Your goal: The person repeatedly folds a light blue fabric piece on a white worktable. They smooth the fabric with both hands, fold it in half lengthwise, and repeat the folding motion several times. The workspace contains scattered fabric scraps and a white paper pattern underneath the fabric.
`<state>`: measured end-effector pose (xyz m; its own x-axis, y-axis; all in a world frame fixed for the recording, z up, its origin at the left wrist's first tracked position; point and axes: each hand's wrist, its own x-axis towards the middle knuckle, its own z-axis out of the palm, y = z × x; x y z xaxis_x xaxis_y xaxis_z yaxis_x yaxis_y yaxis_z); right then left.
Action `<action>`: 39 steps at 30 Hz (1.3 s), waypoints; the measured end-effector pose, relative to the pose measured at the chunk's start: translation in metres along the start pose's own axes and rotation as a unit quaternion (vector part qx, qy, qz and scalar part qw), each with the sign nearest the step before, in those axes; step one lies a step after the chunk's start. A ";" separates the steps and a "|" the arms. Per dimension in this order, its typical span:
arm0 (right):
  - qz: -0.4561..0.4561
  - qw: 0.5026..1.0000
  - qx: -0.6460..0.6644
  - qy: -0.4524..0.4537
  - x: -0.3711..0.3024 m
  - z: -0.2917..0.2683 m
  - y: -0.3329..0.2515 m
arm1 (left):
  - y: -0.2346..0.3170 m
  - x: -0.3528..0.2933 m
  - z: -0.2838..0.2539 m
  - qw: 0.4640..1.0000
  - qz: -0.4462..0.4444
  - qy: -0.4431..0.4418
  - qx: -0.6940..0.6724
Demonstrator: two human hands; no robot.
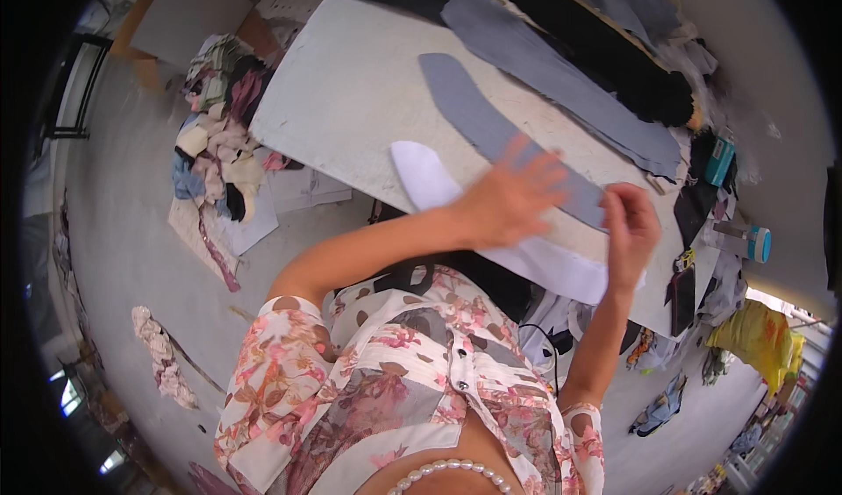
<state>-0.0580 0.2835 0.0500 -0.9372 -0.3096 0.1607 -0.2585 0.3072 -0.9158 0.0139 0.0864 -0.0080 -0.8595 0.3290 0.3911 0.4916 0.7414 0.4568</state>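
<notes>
A curved grey-blue fabric strip lies slantwise across the pale tabletop. My left hand is over its middle, fingers spread and blurred by motion, holding nothing. At the strip's right end, my right hand has its fingers curled to the thumb in a pinch on the edge of the fabric. Nearer to me, a curved white fabric piece lies along the table's front edge, its middle partly hidden under my left hand and forearm.
Larger grey fabric pieces and black fabric lie at the table's far side. At its right are a teal box, a blue-lidded container and a dark phone. Fabric scraps are heaped at left; a yellow bag is at right.
</notes>
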 end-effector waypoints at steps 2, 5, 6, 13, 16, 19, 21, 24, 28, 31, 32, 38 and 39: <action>-0.041 0.993 -0.024 -0.107 -0.014 0.047 -0.013 | -0.024 -0.038 -0.038 0.984 -0.111 0.137 -0.012; -0.106 0.965 -0.046 -0.237 -0.025 0.115 -0.017 | -0.049 -0.081 -0.077 0.891 -0.295 0.336 -0.076; -0.149 0.959 -0.096 -0.221 -0.026 0.134 -0.017 | -0.051 -0.091 -0.082 0.886 -0.304 0.343 -0.069; -0.219 0.932 -0.218 -0.191 -0.028 0.163 -0.001 | -0.047 -0.122 -0.066 0.895 -0.320 0.309 -0.024; -0.217 0.926 -0.234 -0.203 -0.027 0.161 -0.004 | -0.042 -0.117 -0.045 0.933 -0.285 0.208 0.079; -0.209 0.938 -0.199 -0.194 -0.022 0.156 -0.002 | -0.040 -0.114 -0.033 0.934 -0.288 0.158 0.141; -0.173 0.960 -0.166 -0.147 -0.015 0.146 -0.001 | -0.044 -0.116 -0.032 0.935 -0.295 0.144 0.133; -0.174 0.971 -0.129 -0.098 -0.011 0.128 -0.007 | -0.041 -0.111 -0.035 0.920 -0.305 0.209 0.132; -0.284 0.947 -0.148 -0.035 -0.013 0.116 -0.018 | -0.014 -0.099 -0.056 0.902 -0.285 0.322 -0.043; -0.373 0.903 -0.202 -0.067 -0.018 0.106 -0.014 | 0.000 -0.075 -0.065 0.733 -0.393 0.171 -0.528; -0.401 0.884 -0.222 -0.089 -0.019 0.104 -0.014 | 0.001 -0.068 -0.066 0.719 -0.397 0.145 -0.552; -0.009 0.912 0.309 -0.272 0.000 0.092 -0.011 | 0.003 -0.036 -0.066 0.775 -0.309 0.234 -0.499; 0.058 0.868 0.377 -0.318 0.000 0.084 -0.006 | 0.004 -0.030 -0.066 0.769 -0.295 0.245 -0.512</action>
<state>-0.0369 0.2056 0.0250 -0.5651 -0.8243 0.0357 0.2796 -0.2320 -0.9317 0.0511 0.0404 0.0347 -0.9425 -0.3339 0.0140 0.1043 -0.2542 0.9615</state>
